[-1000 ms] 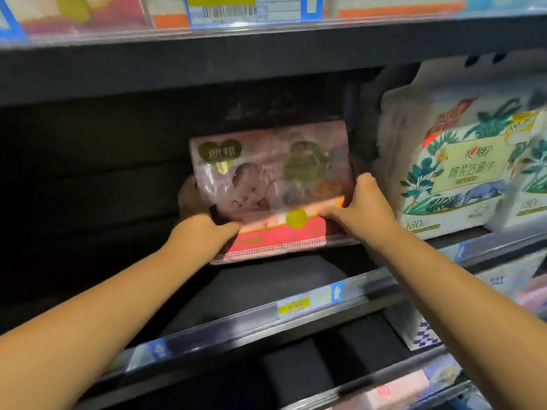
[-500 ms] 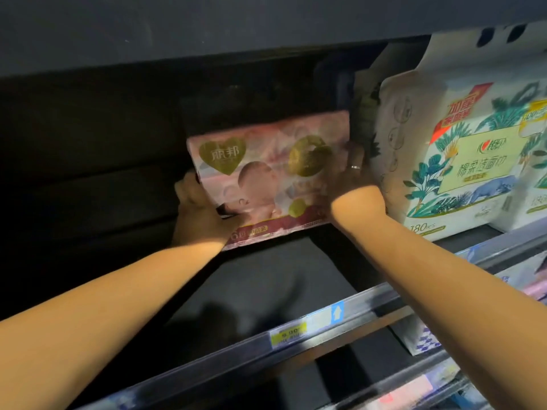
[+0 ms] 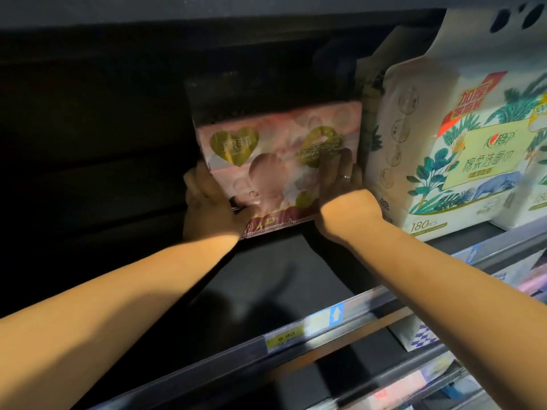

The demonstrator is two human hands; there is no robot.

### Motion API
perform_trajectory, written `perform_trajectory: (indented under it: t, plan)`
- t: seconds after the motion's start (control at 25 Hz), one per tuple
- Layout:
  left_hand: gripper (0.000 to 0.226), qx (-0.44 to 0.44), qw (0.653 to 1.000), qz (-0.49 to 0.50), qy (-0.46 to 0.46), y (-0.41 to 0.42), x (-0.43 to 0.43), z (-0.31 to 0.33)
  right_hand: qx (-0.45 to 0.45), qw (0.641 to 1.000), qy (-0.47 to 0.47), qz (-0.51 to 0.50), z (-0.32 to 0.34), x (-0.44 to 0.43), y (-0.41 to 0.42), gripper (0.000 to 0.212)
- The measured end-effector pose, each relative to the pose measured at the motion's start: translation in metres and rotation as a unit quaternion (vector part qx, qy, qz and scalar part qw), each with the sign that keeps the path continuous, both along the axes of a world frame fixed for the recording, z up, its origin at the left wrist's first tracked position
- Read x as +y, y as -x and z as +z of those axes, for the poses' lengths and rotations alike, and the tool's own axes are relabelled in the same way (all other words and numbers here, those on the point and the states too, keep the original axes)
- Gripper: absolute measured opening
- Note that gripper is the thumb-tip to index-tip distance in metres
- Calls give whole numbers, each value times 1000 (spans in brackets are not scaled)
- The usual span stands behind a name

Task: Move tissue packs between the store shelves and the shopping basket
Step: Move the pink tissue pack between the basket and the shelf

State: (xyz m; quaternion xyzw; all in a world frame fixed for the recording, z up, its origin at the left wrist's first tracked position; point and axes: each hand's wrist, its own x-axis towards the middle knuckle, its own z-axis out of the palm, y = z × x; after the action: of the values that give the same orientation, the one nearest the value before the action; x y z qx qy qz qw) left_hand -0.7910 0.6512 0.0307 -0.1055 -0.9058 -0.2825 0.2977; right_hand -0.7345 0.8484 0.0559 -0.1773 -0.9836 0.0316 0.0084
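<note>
A pink tissue pack (image 3: 278, 161) with gold heart labels stands upright deep at the back of the dark shelf (image 3: 266, 279). My left hand (image 3: 210, 205) grips its lower left corner, fingers curled round the edge. My right hand (image 3: 343, 190), wearing a ring, holds the pack's lower right side, fingers lying against its front. The pack's right edge sits close to a white tissue pack (image 3: 455, 143) printed with green plants. The shopping basket is out of view.
The shelf's front rail (image 3: 296, 350) carries a yellow price tag (image 3: 284, 338) and a blue arrow label. The shelf's left part is dark. More packs lie on lower shelves at bottom right (image 3: 420, 335). An upper shelf edge overhangs the top.
Both hands have pushed the pink pack further back into the shelf and stood it more upright. It now stands close beside the white pack.
</note>
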Motion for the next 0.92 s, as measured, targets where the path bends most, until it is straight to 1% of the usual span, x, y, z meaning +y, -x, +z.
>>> perform_trajectory:
  t: [0.04,0.12,0.16,0.2,0.28,0.32,0.36,0.44,0.52,0.6,0.68,0.72,0.76,0.84,0.92]
  plan:
    - [117,-1,1000,-3,5,0,0,0,-3,1000,-16,3,-2,2,1,27]
    - [118,-18,1000,-14,5,-2,-3,3,55,995,-76,33,-5,0,1,72]
    - [118,-31,999,-18,2,-4,-5,5,65,991,-104,49,-5,-3,-1,85]
    - [117,-46,999,-21,0,-8,-7,8,59,989,-121,69,-3,-5,-4,83]
    - [115,-86,996,-33,6,-14,-10,16,37,987,-119,97,6,-3,-11,57]
    - [113,-110,993,-34,13,-19,-14,22,39,988,-109,99,9,-1,-15,50]
    - [110,-130,991,-32,24,-25,-19,28,52,989,-95,98,10,-1,-22,48]
    - [107,-143,986,-32,81,-41,-32,38,70,992,-67,86,10,-4,-36,52]
    - [102,-113,979,-40,165,-65,-39,41,103,990,-57,84,9,-9,-54,56]
    - [92,-95,972,-30,215,-90,-40,41,143,984,-61,84,8,-12,-70,60]
    - [79,-100,968,-21,228,-119,-35,47,162,981,-71,74,7,-10,-90,69]
    - [75,-90,969,-28,230,-133,-31,51,167,981,-72,72,6,-8,-102,74]
    - [75,-65,969,-42,232,-147,-26,55,178,979,-72,74,6,-7,-115,78]
    - [82,-8,965,-73,252,-175,-15,57,210,971,-76,89,6,-3,-145,80]
    - [85,27,955,-87,282,-199,-2,53,215,969,-79,96,3,2,-175,81]
